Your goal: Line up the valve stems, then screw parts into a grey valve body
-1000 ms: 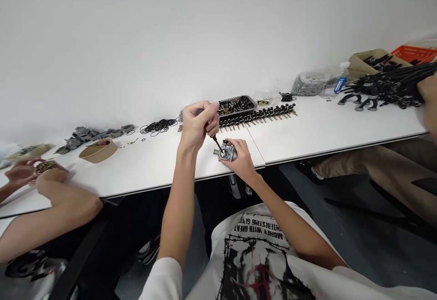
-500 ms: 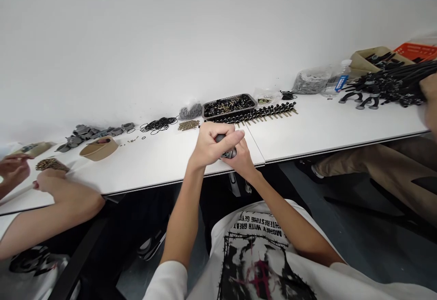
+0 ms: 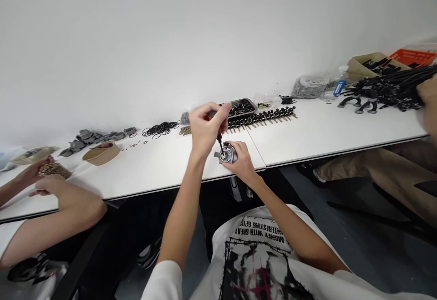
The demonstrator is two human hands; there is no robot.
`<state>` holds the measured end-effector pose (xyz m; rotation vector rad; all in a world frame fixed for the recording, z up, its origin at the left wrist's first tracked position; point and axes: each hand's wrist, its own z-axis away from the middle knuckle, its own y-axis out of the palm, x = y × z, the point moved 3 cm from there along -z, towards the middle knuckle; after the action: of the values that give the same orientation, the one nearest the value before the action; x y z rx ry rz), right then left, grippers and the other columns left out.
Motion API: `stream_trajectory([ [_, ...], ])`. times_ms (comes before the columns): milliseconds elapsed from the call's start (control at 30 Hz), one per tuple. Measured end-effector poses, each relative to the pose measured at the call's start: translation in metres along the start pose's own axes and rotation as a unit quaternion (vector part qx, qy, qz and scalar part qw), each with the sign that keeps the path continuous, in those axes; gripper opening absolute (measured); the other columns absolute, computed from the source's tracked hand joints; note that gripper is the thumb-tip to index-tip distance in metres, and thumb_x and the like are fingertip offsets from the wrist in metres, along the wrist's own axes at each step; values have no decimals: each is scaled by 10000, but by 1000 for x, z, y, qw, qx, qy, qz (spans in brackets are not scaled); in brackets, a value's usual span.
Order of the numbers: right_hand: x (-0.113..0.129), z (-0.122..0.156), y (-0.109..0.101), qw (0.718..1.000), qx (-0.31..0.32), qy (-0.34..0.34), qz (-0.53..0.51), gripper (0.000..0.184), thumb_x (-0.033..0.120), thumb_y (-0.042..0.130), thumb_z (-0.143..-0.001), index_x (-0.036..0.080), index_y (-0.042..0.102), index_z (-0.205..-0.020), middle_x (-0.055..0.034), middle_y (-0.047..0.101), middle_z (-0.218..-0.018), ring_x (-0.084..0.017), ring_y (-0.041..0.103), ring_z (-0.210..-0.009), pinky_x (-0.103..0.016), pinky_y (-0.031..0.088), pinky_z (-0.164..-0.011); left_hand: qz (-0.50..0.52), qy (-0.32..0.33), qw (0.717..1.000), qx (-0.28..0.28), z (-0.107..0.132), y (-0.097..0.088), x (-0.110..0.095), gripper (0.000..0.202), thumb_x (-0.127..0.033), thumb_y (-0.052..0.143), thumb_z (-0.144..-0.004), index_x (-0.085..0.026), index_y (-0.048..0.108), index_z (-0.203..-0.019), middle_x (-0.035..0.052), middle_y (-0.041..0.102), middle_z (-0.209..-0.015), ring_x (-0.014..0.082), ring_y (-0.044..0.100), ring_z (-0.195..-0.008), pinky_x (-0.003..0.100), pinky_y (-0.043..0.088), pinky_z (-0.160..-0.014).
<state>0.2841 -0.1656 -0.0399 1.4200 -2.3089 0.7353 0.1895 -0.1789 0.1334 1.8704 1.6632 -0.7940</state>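
Observation:
My left hand [image 3: 206, 129] is wrapped round the handle of a screwdriver [image 3: 220, 139]. The tool points down, its tip inside the round opening of a small grey metal carburetor [image 3: 225, 156]. At the table's front edge, my right hand [image 3: 243, 160] grips that carburetor from its right side, fingers behind and thumb in front. Behind my hands runs a row of black-capped pieces with brass stems [image 3: 262, 119]. A metal tray [image 3: 255, 108] of black and brass small parts stands behind the row, partly hidden by my left hand.
Leftward on the white table [image 3: 150, 168] lie black rubber rings [image 3: 161, 129], grey fittings [image 3: 82, 141] and a tan bowl [image 3: 101, 153]. A co-worker's hands [image 3: 51, 182] hold brass pieces at far left. On the right are a bottle [image 3: 338, 83] and black cables [image 3: 392, 88].
My left hand has come off the carburetor and risen, now holding the screwdriver with its tip in the carburetor's opening. My right hand still grips the carburetor, now turned opening-up.

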Motion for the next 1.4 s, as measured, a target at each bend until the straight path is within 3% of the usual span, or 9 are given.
stream_trajectory([
  [100,-1,1,1,1000,-2,-3,3,608,187,757,-744,236,525,-1304,-89,604,-1132,-293,549,-1069,-466,514,-943,-43,69,987,-140,23,10,-9,481,-471,701,-851,-172,496,-536,-36,447,-467,54,408,-406,213,304,-391],
  [167,-3,1,2,1000,-8,-4,7,595,208,753,-748,230,527,-1298,-98,607,-1145,-301,549,-1075,-474,513,-938,-45,93,987,-127,35,16,-10,536,-459,633,-904,-170,422,-505,-41,399,-460,50,366,-411,219,290,-403],
  [367,-4,-5,4,1000,5,13,-1,483,250,718,-779,188,555,-1230,-114,609,-1079,-308,559,-1047,-485,518,-890,-47,82,982,161,42,22,-9,572,-397,592,-934,-156,374,-463,-30,359,-426,49,321,-410,229,231,-401],
  [767,-1,-1,1,1000,-11,-3,21,586,217,777,-749,237,534,-1281,-92,608,-1103,-299,547,-1052,-468,524,-897,172,-60,886,425,-3,-17,14,745,-581,715,-761,-199,246,-326,-24,250,-300,62,242,-244,246,234,-302],
  [867,0,-1,0,1000,-9,0,15,588,204,770,-751,242,537,-1290,-88,606,-1107,-296,546,-1060,-459,524,-906,134,-70,923,353,-9,-17,11,728,-613,726,-742,-205,268,-349,-40,247,-307,62,244,-244,243,241,-290],
  [1000,1,0,-1,1000,-17,-6,13,611,195,776,-736,239,532,-1294,-80,609,-1107,-289,547,-1044,-459,518,-920,-5,-7,997,77,8,0,-4,479,-485,733,-815,-180,503,-526,-29,447,-429,68,414,-349,218,323,-356],
  [1100,-2,1,0,1000,-22,-8,18,609,217,769,-743,234,524,-1301,-87,608,-1122,-294,546,-1052,-465,512,-924,-52,72,992,-90,31,12,-13,487,-434,698,-862,-168,475,-521,-36,437,-450,50,412,-399,206,322,-399],
  [1167,-4,1,1,999,-23,-9,24,588,237,762,-745,226,531,-1286,-94,609,-1116,-302,543,-1051,-470,512,-905,-45,95,991,-83,38,17,-12,534,-429,655,-895,-164,421,-494,-38,407,-447,44,380,-403,210,307,-408],
  [1400,-9,-4,5,1000,-2,-3,26,593,168,753,-672,224,552,-1228,-80,608,-1085,-298,536,-1022,-458,507,-878,28,30,991,131,19,10,-3,609,-473,656,-879,-170,350,-448,-38,324,-408,43,306,-358,227,228,-376],
])
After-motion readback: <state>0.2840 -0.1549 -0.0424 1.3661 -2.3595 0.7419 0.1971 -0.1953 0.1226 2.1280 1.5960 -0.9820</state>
